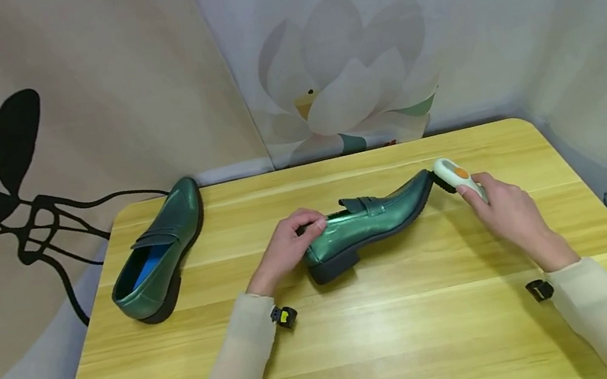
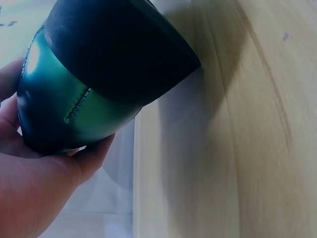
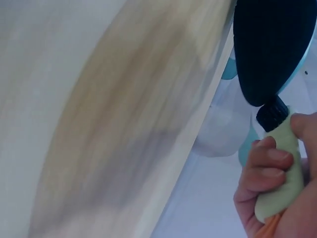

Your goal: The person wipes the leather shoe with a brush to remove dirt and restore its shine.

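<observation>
A shiny green loafer (image 1: 376,221) with a black sole is held at its heel opening by my left hand (image 1: 293,242), tilted a little off the table. The left wrist view shows its black heel (image 2: 124,49) and the thumb and fingers gripping the back rim. In my right hand (image 1: 508,211) is a white-handled brush (image 1: 456,176) with an orange spot. Its black bristles (image 3: 272,113) meet the tip of the loafer's toe. The right wrist view shows the fingers curled round the pale handle (image 3: 282,183).
A second green loafer (image 1: 164,248) with a blue insole stands on the left of the wooden table (image 1: 404,348). Behind the table hangs a pale curtain (image 1: 462,19) with a flower print.
</observation>
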`<state>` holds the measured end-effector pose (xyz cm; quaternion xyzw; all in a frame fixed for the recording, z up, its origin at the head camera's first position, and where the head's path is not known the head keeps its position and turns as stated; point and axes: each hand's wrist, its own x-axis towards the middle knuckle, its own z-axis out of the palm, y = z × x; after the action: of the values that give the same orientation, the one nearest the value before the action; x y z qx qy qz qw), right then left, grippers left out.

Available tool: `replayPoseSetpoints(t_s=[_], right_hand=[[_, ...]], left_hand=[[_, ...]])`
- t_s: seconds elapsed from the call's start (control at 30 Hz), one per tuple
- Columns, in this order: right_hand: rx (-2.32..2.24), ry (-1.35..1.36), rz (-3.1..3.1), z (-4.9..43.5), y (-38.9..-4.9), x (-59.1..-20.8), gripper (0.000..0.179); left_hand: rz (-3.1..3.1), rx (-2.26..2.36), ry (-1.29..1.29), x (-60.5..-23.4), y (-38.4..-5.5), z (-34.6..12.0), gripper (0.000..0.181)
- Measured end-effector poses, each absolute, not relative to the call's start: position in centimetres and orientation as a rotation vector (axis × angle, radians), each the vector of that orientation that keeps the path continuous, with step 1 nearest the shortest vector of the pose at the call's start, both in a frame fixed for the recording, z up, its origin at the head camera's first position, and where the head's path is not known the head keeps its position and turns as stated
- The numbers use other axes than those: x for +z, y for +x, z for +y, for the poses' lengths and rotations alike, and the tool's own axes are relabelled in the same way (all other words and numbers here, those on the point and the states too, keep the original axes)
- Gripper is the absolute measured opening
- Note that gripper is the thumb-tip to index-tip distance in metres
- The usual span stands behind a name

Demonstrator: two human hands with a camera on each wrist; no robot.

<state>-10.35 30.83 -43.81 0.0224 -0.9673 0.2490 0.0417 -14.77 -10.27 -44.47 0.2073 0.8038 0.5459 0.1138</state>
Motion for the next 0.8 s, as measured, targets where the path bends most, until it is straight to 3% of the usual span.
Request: replayPoseSetpoints(t_s=[0.43,0.8], right_hand=[[0.808,0.011,-2.980,30.8,-12.3,-44.3,0.070],[0.583,0.123,-3.002,28.3,-10.7,-41.7,0.063]], left_hand=[[2.401,1.644,0.630,-44.2,-14.5,-9.8,0.023],[2.397,1.616,0.692,-44.1,-14.6,-9.7,0.023]])
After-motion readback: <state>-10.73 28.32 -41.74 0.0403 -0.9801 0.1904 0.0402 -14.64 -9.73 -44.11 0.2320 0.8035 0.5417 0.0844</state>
